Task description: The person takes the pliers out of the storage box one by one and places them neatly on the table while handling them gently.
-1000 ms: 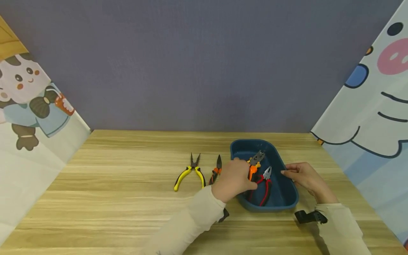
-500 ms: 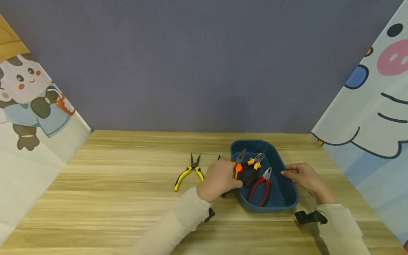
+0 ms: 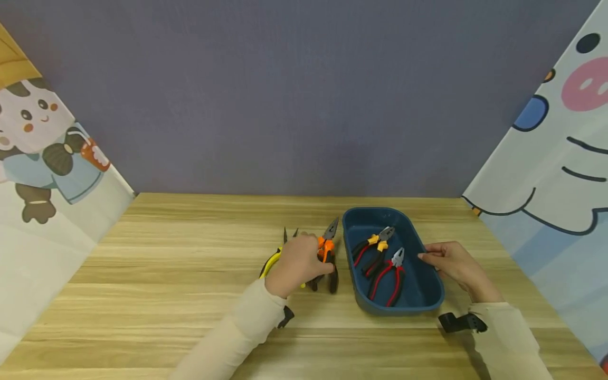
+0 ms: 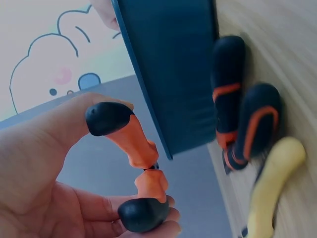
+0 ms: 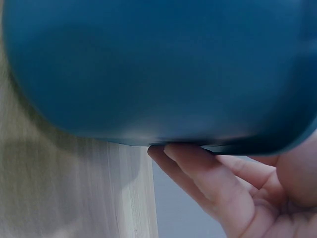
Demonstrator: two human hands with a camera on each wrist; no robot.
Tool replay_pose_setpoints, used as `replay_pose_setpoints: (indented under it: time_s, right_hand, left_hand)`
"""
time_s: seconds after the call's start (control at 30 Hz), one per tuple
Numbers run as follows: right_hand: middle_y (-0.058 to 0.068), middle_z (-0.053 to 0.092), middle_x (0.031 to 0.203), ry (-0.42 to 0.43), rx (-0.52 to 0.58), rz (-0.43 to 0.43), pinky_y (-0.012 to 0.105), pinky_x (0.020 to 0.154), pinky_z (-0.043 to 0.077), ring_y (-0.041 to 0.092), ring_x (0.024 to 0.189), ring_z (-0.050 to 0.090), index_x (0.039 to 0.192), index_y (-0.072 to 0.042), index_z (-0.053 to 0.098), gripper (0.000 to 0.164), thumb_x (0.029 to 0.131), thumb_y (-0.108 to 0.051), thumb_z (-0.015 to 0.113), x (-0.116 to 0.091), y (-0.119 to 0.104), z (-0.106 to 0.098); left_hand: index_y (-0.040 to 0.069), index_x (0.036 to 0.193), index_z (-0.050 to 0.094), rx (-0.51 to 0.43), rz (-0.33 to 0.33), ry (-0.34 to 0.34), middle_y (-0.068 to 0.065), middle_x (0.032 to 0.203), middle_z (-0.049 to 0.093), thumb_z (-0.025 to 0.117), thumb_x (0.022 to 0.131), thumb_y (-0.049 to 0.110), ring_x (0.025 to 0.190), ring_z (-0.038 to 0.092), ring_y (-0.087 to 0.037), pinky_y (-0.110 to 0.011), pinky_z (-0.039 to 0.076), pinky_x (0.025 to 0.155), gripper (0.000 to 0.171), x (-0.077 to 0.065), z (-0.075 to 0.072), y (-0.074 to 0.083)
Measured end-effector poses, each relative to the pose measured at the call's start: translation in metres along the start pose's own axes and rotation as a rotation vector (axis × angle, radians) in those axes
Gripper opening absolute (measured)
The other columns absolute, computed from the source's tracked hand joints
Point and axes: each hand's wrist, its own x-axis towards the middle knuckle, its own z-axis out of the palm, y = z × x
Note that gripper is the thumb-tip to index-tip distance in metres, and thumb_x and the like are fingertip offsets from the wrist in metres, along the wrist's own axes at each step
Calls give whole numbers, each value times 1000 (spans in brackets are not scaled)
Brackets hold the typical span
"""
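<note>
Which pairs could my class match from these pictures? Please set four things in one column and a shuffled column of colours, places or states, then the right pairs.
1. left hand
2. right hand
3. tray
4. yellow-handled pliers

A. blue
B. lying on the table
C. holding orange-and-black pliers
D. touching the tray's side

Pairs: 1-C, 2-D, 3-A, 4-B
</note>
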Motion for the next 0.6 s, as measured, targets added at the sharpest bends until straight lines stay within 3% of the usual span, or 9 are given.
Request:
replay_pose_setpoints:
  time_s: [0.27,0.5,0.6]
  right_hand:
    - [28,64,110,-11,-4,-6,34,69,56,3,74,62,128,21,42,52,96,-18,55,1,1,0]
    - [25,65,109,-17,-14,-10,31,68,54,6,56,47,130,20,41,53,96,-18,54,0,0,-1]
    - [19,68,100,-17,-11,0,30,66,52,8,54,43,130,20,40,53,96,-18,54,-1,0,-1]
  left_hand:
    - [15,50,28,-23,-74,-6,4,57,23,79,72,29,50,23,-10,-22,22,45,57,-10,-7,-22]
    - [15,50,31,6,-120,17,2,59,29,79,72,32,52,27,-11,-22,25,46,56,-14,-9,-38]
    - [14,52,35,27,-144,8,0,62,35,79,72,33,56,33,-13,-24,28,49,52,-15,-10,-43]
